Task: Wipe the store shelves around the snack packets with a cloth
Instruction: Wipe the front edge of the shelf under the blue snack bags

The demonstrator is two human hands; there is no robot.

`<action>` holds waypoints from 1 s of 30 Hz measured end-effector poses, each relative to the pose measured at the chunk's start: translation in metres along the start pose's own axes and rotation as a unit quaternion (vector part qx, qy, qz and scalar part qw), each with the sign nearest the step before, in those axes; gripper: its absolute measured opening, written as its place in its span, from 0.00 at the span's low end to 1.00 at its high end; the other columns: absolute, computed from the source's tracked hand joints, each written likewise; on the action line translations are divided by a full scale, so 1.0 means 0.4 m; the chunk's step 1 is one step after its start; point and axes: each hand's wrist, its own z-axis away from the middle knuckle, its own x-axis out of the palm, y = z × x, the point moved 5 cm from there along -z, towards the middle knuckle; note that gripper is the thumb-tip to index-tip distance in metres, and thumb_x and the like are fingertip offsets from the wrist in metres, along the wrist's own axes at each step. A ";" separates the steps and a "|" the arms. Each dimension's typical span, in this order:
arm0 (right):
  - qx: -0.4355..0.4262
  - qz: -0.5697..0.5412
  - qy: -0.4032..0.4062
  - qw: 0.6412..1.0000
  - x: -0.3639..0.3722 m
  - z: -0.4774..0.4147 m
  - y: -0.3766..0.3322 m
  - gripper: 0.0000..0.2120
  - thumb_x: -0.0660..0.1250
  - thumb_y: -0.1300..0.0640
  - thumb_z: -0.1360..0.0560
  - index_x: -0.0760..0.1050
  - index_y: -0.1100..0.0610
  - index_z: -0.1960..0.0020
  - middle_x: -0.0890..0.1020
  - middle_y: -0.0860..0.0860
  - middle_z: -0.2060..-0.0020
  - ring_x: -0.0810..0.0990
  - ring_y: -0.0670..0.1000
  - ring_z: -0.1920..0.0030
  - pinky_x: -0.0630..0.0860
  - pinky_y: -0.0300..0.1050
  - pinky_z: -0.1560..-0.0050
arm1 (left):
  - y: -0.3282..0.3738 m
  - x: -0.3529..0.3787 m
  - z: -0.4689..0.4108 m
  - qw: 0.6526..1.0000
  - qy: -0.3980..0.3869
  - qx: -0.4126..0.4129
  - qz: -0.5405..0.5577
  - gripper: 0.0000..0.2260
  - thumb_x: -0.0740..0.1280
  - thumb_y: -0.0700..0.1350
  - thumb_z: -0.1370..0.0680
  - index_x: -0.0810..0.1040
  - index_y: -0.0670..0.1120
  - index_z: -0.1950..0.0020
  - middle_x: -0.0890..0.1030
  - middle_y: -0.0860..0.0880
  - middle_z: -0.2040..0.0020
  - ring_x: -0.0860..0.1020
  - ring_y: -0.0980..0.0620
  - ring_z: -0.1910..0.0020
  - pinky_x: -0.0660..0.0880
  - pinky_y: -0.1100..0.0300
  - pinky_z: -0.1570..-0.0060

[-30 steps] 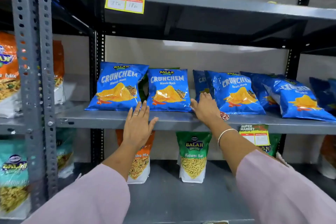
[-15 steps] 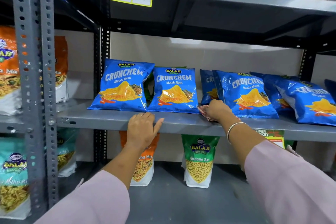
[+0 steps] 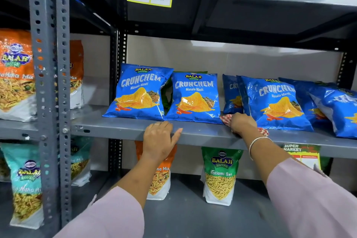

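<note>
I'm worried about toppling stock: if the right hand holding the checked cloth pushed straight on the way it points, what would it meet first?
Probably the half-hidden blue Crunchem packet, just beyond the right hand and its red-checked cloth; depth is unclear.

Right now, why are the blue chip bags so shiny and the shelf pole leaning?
Head view: light glints white off the glossy blue Crunchem packet; the wide lens tilts the grey post and slopes the shelf edge; the far-right packet is smeared; the right hand on the cloth looks sharp.
</note>
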 end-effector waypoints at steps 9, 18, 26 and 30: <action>-0.016 -0.061 0.040 0.997 -0.054 0.044 0.014 0.17 0.58 0.63 0.22 0.69 0.65 0.34 0.72 0.64 0.34 0.71 0.64 0.34 0.71 0.54 0.36 | 0.015 -0.029 0.008 0.999 -0.021 -0.005 0.032 0.36 0.40 0.64 0.22 0.80 0.41 0.46 0.83 0.44 0.49 0.78 0.45 0.46 0.72 0.50 0.43; -0.056 -0.181 0.051 0.981 -0.135 0.112 -0.016 0.17 0.61 0.64 0.23 0.70 0.68 0.36 0.75 0.64 0.36 0.73 0.64 0.35 0.72 0.54 0.39 | -0.001 -0.068 0.056 0.992 -0.082 -0.012 -0.095 0.37 0.33 0.65 0.24 0.51 0.42 0.24 0.50 0.44 0.23 0.44 0.48 0.25 0.40 0.49 0.27; -0.199 -0.288 0.038 0.936 -0.180 0.210 -0.196 0.05 0.66 0.59 0.27 0.79 0.60 0.57 0.78 0.62 0.57 0.77 0.60 0.54 0.71 0.46 0.57 | -0.092 -0.156 0.170 0.982 -0.062 -0.085 -0.158 0.33 0.38 0.62 0.21 0.50 0.39 0.25 0.51 0.42 0.24 0.47 0.46 0.25 0.46 0.47 0.29; -0.289 -0.379 -0.053 0.877 -0.127 0.271 -0.332 0.05 0.70 0.60 0.29 0.80 0.57 0.64 0.77 0.54 0.66 0.74 0.50 0.63 0.72 0.42 0.64 | -0.182 -0.170 0.239 0.979 -0.071 -0.104 -0.162 0.34 0.37 0.62 0.21 0.51 0.39 0.25 0.52 0.43 0.24 0.43 0.50 0.25 0.44 0.49 0.29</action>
